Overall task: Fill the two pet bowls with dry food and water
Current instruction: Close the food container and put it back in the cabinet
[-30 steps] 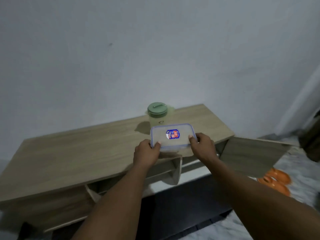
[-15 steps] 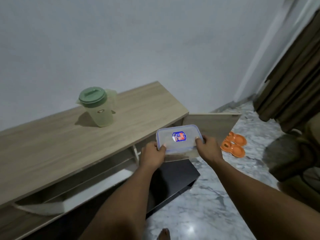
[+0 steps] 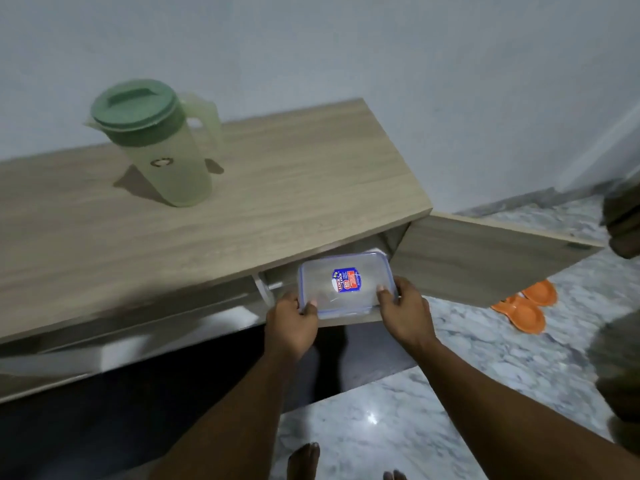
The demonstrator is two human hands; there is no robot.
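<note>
A clear rectangular food container (image 3: 346,284) with a blue-rimmed lid and a blue and red label is held level at the open right compartment of the wooden cabinet (image 3: 242,209). My left hand (image 3: 292,323) grips its near left corner and my right hand (image 3: 405,311) grips its near right corner. A pale green water jug (image 3: 162,143) with a darker green lid stands upright on the cabinet top, to the back left. The orange double pet bowl (image 3: 524,306) lies on the marble floor to the right, partly hidden behind the open cabinet door (image 3: 485,261).
The cabinet door swings out to the right over the floor. Dark brown fabric (image 3: 623,358) fills the right edge. My bare toes (image 3: 304,459) show at the bottom on the marble floor. A pale wall runs behind the cabinet.
Both hands have carried the container off the cabinet top, to the right and down, to the open right compartment. My view has swung right and closer, so the jug now sits far left.
</note>
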